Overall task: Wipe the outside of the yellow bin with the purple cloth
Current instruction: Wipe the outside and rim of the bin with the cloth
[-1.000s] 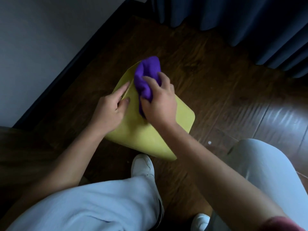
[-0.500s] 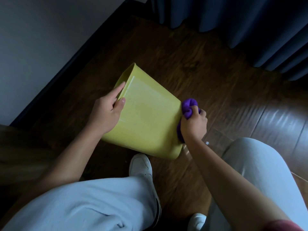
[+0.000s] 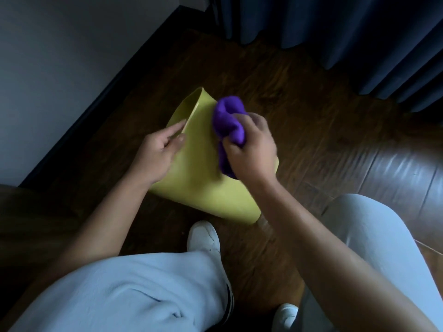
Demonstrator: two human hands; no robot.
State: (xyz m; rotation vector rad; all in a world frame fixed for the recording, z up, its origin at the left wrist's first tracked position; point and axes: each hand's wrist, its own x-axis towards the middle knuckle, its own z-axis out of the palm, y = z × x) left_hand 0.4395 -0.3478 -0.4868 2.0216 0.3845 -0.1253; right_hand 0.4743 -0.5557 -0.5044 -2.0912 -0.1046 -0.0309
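The yellow bin (image 3: 203, 188) lies tipped on its side on the dark wooden floor, its open mouth toward the upper left and its base toward me. My left hand (image 3: 158, 152) holds the bin at its rim, index finger stretched along the edge and thumb on the outer wall. My right hand (image 3: 251, 152) grips the bunched purple cloth (image 3: 229, 125) and presses it on the bin's upward-facing side, near the rim. The bin's right edge is hidden under this hand.
A grey wall with a dark skirting board (image 3: 115, 82) runs along the left. Dark blue curtains (image 3: 335, 32) hang at the back. My knees in pale trousers and white shoes (image 3: 203, 238) are just in front of the bin.
My right hand has carried the cloth from the bin's lower right edge back up across its side toward the rim. The left hand and the bin have hardly moved.
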